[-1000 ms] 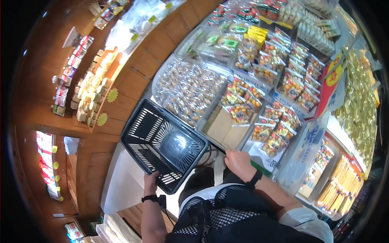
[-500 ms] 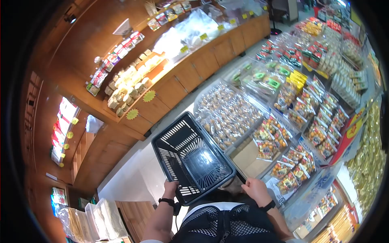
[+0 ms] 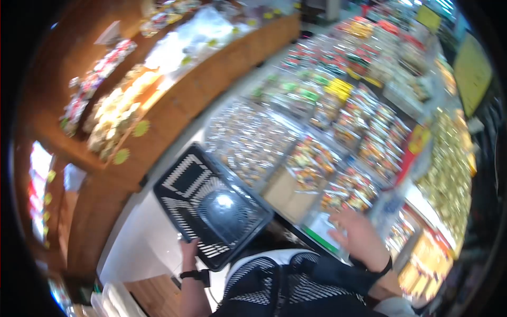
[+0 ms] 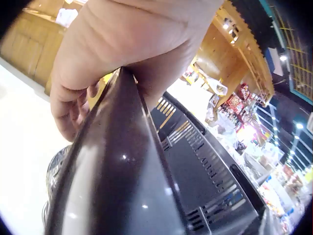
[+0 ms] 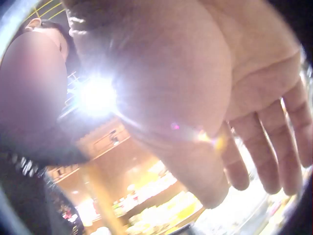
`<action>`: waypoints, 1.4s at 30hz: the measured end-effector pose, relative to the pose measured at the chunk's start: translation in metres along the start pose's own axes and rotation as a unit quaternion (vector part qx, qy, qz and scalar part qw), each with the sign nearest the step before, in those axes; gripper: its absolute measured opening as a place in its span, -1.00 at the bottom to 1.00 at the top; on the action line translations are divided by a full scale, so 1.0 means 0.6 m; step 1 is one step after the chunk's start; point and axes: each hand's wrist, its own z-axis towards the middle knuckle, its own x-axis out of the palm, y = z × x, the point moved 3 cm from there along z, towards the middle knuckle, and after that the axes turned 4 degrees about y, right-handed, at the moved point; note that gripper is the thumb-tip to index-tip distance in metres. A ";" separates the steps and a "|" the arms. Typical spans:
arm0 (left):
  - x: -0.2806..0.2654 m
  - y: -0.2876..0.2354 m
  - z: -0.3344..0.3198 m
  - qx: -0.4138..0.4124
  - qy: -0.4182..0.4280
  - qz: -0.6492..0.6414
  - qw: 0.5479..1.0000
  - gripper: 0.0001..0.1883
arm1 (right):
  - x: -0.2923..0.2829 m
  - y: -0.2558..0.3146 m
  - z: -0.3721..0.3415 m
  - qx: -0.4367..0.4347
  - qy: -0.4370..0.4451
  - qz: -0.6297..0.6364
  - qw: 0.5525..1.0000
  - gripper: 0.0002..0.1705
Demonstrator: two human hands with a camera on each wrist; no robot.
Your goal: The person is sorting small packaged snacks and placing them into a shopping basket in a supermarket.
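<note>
My left hand grips the near left rim of a black plastic shopping basket. The basket has slotted walls and nothing inside. In the left wrist view, that hand's fingers curl over the basket's thick edge. Out over the near end of the display is my right hand, fingers extended and holding nothing. Just beyond it lie clear packets of orange and red snacks. The right wrist view shows the open palm with straight fingers.
A half-filled bin with a bare cardboard bottom borders the basket. Wrapped brown pieces fill a tray beyond. Gold packets are heaped at right. A wooden counter runs along the left, across a pale floor.
My right hand has left the bin's front edge, moved right over the display and straightened its fingers. The left hand keeps its hold on the basket. The head view has swung about.
</note>
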 end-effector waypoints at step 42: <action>0.422 -0.327 -0.226 0.322 0.464 -0.119 0.817 -0.29 | 0.139 -0.143 0.352 -0.020 0.207 0.117 0.971 -0.79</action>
